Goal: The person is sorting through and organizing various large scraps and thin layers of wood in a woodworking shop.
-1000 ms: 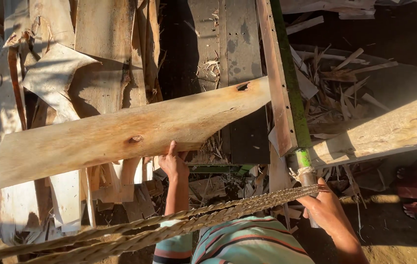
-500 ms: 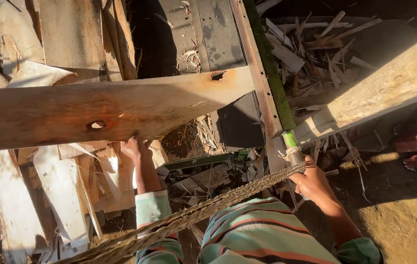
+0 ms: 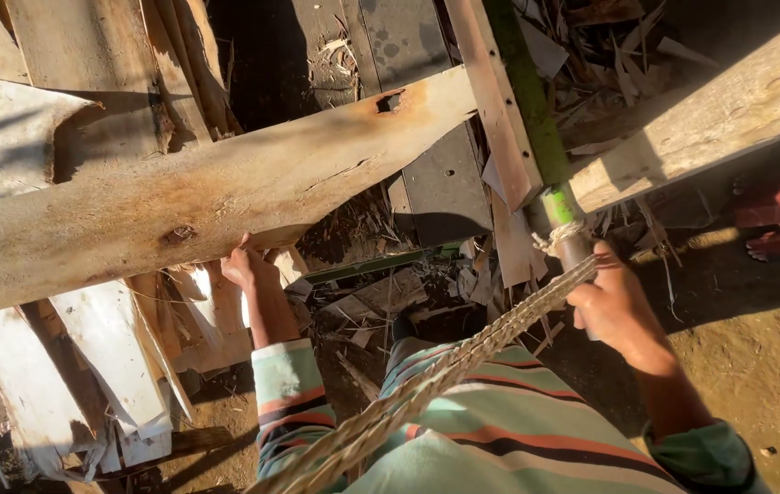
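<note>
We hold a long wooden plank (image 3: 225,197) up from below, its long axis running from lower left up to upper right.

Our left hand (image 3: 245,267) presses against the plank's underside edge, fingers curled onto it; our right hand (image 3: 611,306) is closed round a green-handled tool (image 3: 550,197) bound with braided rope (image 3: 463,361). Behind lie stacked offcut boards (image 3: 69,366), a second beam (image 3: 710,114) to the right, and dirt ground (image 3: 774,366) scattered with splinters.

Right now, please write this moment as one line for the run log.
left hand: under edge of wooden plank | right hand: gripping green pole | braided rope: runs to pole | ground: wood scraps
</note>
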